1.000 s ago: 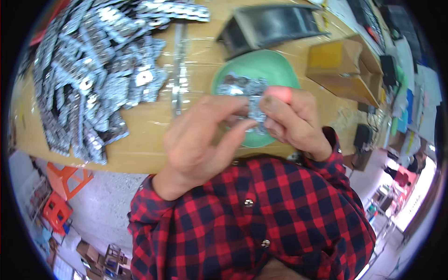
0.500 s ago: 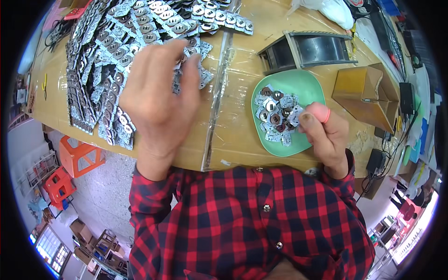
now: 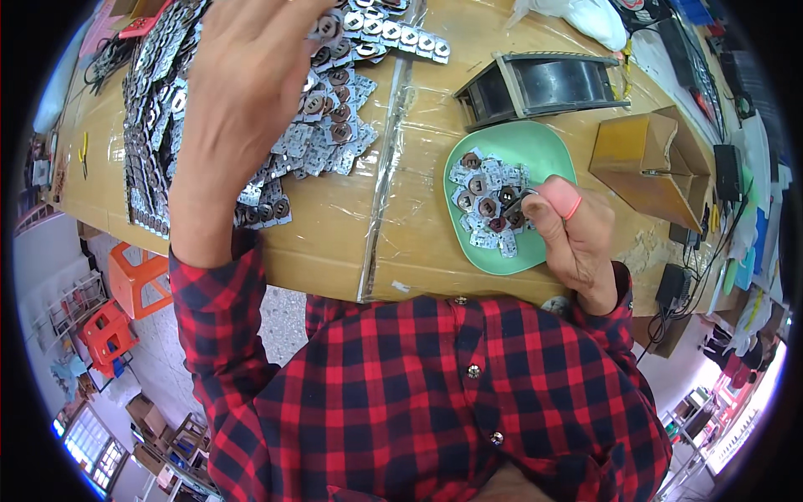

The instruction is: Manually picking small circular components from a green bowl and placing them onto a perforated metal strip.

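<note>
My left hand [image 3: 238,92] is over a large pile of small grey circuit boards [image 3: 335,142] with round, coin-like metal parts. Its fingers are partly cut off by the upper edge. Close against its fingertips is a blurred small circuit board [image 3: 326,29], which it seems to pinch. On the right, my right hand [image 3: 577,222] wears a coral-pink finger cot [image 3: 560,196]. Thumb and finger close on a small board [image 3: 520,201], seen edge-on and partly hidden. That hand is above the right side of a green plate [image 3: 548,151] holding several loose boards [image 3: 487,205].
Behind the plate stands a dark reel-like holder [image 3: 544,88]. To its right is an open cardboard box [image 3: 636,155], with black adapters and cables [image 3: 673,284] beyond. Yellow-handled pliers [image 3: 83,155] lie far left. Orange stools [image 3: 138,280] stand on the floor.
My left hand has moved up and left, farther over the pile, uncovering boards at its near edge. My right hand stays over the plate; the board in it has turned from flat to edge-on.
</note>
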`<action>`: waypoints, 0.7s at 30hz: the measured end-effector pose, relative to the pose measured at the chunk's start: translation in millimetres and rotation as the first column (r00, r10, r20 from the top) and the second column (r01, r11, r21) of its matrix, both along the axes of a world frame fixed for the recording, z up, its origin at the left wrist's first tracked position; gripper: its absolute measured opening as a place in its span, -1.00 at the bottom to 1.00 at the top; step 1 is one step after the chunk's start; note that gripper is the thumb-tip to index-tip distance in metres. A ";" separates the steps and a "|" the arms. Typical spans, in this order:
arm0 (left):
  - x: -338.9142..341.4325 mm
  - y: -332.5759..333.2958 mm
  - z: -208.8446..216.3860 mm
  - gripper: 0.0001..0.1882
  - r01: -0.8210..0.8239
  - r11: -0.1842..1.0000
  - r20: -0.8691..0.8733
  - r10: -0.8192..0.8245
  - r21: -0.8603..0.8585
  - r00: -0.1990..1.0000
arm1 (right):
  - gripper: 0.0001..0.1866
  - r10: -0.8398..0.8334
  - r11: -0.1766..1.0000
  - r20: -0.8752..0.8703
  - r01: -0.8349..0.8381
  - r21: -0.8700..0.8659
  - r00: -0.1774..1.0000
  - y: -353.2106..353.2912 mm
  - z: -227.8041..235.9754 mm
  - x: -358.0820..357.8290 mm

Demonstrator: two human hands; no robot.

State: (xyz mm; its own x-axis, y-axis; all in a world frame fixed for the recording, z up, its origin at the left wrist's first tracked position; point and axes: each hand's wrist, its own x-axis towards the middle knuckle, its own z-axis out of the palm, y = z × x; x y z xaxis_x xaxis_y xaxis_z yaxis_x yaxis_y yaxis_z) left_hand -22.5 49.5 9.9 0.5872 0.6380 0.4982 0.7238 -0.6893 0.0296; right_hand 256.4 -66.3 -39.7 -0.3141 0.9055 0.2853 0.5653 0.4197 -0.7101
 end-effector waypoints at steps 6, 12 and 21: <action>6.9 -42.5 -33.4 -0.64 0.200 0.961 0.259 -0.247 0.192 0.934 | -0.72 -0.034 0.999 -0.079 0.032 -0.024 0.996 -2.0 -3.2 3.5; 30.5 -98.9 -70.0 -0.62 0.324 0.943 0.577 -0.228 -0.069 0.784 | -0.72 -0.057 0.921 -0.328 -0.077 -0.381 0.943 -8.5 4.9 -0.1; 50.1 -110.3 -66.7 -0.63 0.317 0.885 0.652 -0.020 -0.341 0.758 | -0.74 -0.152 0.727 -0.544 -0.280 -0.627 0.825 -8.3 10.2 -8.5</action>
State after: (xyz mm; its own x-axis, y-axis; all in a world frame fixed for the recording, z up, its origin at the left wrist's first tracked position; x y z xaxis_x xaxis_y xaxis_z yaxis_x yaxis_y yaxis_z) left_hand 27.6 -60.8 -56.8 0.3630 0.7846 0.5027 0.3135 -0.6109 0.7270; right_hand 247.9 -74.6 -29.5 -0.3720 0.8973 -0.2375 0.0000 -0.2559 -0.9667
